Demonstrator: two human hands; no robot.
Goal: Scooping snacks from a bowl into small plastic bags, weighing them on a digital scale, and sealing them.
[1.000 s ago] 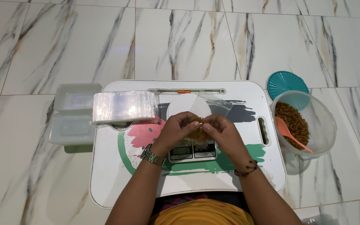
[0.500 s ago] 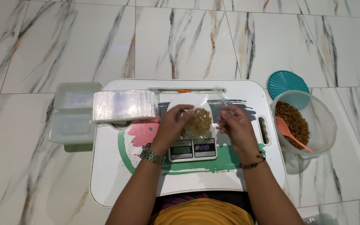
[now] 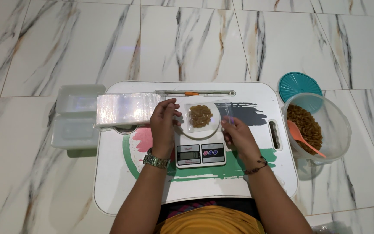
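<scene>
A small clear bag of brown spiral pasta (image 3: 200, 115) lies on the round white plate of a digital kitchen scale (image 3: 200, 154), which stands in the middle of a white lap table (image 3: 117, 186). My left hand (image 3: 163, 125), with a watch on the wrist, hovers just left of the plate with its fingers loosely curled and nothing in them. My right hand (image 3: 237, 135) is at the plate's right side. Its thumb and forefinger pinch the bag's empty right corner.
A stack of clear plastic bags (image 3: 126, 109) lies on the table's left, over two lidded clear boxes (image 3: 75, 117). On the floor at right stands a clear tub of pasta (image 3: 310, 125) with an orange scoop (image 3: 303, 138), and a teal lid (image 3: 298, 84) lies behind it.
Both hands held the bag together over the scale; they have moved apart, the bag now lies flat on the plate, and my left hand has let go.
</scene>
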